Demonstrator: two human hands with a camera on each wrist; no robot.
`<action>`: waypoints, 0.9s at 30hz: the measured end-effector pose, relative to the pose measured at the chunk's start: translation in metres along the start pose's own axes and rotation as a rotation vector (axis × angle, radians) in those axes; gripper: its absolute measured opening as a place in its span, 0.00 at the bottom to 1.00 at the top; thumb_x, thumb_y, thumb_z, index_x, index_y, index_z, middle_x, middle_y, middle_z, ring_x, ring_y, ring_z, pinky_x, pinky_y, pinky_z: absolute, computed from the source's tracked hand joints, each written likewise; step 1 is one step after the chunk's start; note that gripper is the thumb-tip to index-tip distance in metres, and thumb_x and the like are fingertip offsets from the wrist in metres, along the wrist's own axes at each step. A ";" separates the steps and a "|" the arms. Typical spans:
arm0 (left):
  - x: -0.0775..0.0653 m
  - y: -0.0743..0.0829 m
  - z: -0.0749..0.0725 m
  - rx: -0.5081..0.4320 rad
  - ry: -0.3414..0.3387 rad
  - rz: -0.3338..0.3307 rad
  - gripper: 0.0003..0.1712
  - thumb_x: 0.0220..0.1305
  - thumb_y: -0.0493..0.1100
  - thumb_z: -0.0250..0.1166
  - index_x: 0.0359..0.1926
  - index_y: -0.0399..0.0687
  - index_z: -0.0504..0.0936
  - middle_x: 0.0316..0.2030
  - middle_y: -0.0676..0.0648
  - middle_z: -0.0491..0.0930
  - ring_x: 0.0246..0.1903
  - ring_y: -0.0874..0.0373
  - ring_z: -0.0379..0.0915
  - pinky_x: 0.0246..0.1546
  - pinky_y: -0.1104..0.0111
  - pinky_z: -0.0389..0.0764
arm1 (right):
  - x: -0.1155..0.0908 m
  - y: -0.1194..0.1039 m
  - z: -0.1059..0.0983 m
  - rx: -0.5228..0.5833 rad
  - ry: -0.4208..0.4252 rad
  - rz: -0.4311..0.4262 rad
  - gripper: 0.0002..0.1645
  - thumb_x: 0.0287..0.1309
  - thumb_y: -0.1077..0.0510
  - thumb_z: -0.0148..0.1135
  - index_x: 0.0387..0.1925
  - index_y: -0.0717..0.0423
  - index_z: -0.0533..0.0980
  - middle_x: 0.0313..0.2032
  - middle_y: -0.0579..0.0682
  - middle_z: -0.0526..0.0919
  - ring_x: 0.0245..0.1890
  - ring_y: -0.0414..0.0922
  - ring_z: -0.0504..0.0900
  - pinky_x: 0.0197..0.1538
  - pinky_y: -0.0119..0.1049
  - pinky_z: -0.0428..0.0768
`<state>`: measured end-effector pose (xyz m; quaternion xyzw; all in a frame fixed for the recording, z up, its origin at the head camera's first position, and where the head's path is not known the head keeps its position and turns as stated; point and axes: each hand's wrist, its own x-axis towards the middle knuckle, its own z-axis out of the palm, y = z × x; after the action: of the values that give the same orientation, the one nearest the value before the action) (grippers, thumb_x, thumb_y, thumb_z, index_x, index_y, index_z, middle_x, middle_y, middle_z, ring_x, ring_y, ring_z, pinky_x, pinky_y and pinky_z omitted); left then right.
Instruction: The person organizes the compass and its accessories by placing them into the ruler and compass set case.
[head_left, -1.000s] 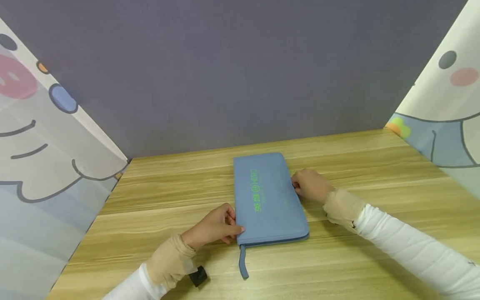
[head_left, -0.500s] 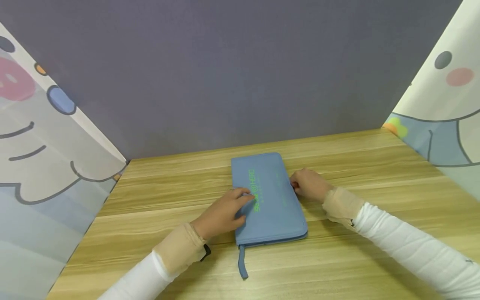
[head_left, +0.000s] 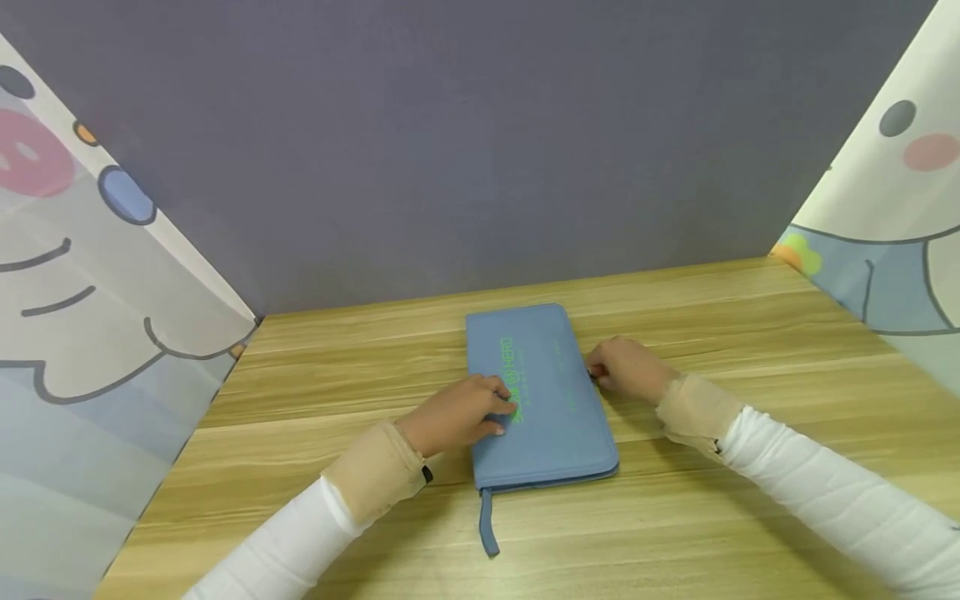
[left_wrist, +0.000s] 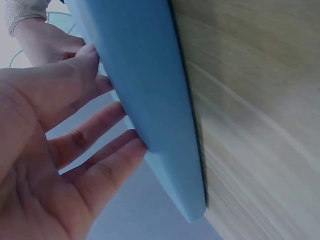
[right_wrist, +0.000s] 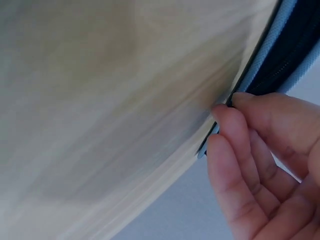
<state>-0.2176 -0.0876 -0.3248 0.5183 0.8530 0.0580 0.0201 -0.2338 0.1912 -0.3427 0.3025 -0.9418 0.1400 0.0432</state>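
A blue zippered case [head_left: 555, 417] with green lettering lies flat on the table, its strap [head_left: 487, 525] hanging toward the near side. On the cover, over the lettering, my left hand [head_left: 461, 412] rests with fingers spread; the left wrist view shows its fingertips touching the case [left_wrist: 150, 85]. At the case's right edge, my right hand [head_left: 630, 368] pinches a small dark zipper pull [right_wrist: 230, 102] between thumb and index finger. Dark zipper tape [right_wrist: 277, 70] shows along that side in the right wrist view. The pull is mostly hidden by the fingers.
A light wood-grain table [head_left: 337, 375] carries the case. Behind it stands a grey panel [head_left: 480, 150], and cartoon-print curtains hang at the left [head_left: 82, 250] and right [head_left: 892, 200].
My left hand has let go of the case's left edge and moved up onto its cover. My right hand stays at the right edge, almost in the same spot.
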 end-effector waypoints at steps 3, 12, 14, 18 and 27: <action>0.002 0.003 -0.002 0.051 -0.012 0.000 0.16 0.53 0.42 0.66 0.45 0.47 0.80 0.45 0.45 0.75 0.45 0.52 0.71 0.47 0.68 0.69 | -0.003 0.000 -0.001 -0.021 0.000 -0.021 0.22 0.42 0.73 0.63 0.11 0.51 0.62 0.14 0.41 0.62 0.17 0.37 0.59 0.22 0.31 0.62; 0.003 0.010 -0.001 0.149 -0.030 -0.021 0.20 0.57 0.48 0.63 0.48 0.43 0.78 0.44 0.46 0.75 0.43 0.54 0.71 0.46 0.69 0.69 | -0.015 -0.004 0.000 -0.040 0.008 -0.072 0.22 0.36 0.75 0.59 0.09 0.49 0.63 0.13 0.37 0.62 0.17 0.35 0.59 0.20 0.29 0.62; 0.004 0.010 -0.001 0.150 -0.027 -0.027 0.21 0.56 0.49 0.63 0.48 0.43 0.79 0.44 0.46 0.75 0.43 0.54 0.71 0.45 0.69 0.70 | -0.019 -0.006 -0.001 -0.030 0.008 -0.089 0.21 0.34 0.75 0.57 0.09 0.48 0.62 0.13 0.37 0.60 0.17 0.34 0.58 0.20 0.28 0.61; 0.005 0.012 0.000 0.145 -0.023 -0.041 0.21 0.56 0.49 0.63 0.48 0.42 0.79 0.44 0.46 0.75 0.43 0.54 0.71 0.45 0.69 0.70 | -0.027 -0.011 -0.002 -0.002 0.007 -0.102 0.22 0.35 0.75 0.59 0.09 0.49 0.61 0.13 0.36 0.57 0.16 0.33 0.56 0.19 0.28 0.59; 0.004 0.014 0.000 0.133 -0.020 -0.052 0.20 0.56 0.48 0.63 0.48 0.42 0.79 0.45 0.45 0.75 0.43 0.52 0.71 0.46 0.67 0.70 | -0.049 -0.027 -0.003 0.060 -0.026 -0.055 0.24 0.36 0.74 0.61 0.10 0.49 0.58 0.14 0.36 0.53 0.16 0.32 0.53 0.20 0.28 0.55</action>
<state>-0.2071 -0.0780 -0.3226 0.4967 0.8679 -0.0046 -0.0045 -0.1779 0.1987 -0.3421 0.3314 -0.9290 0.1631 0.0254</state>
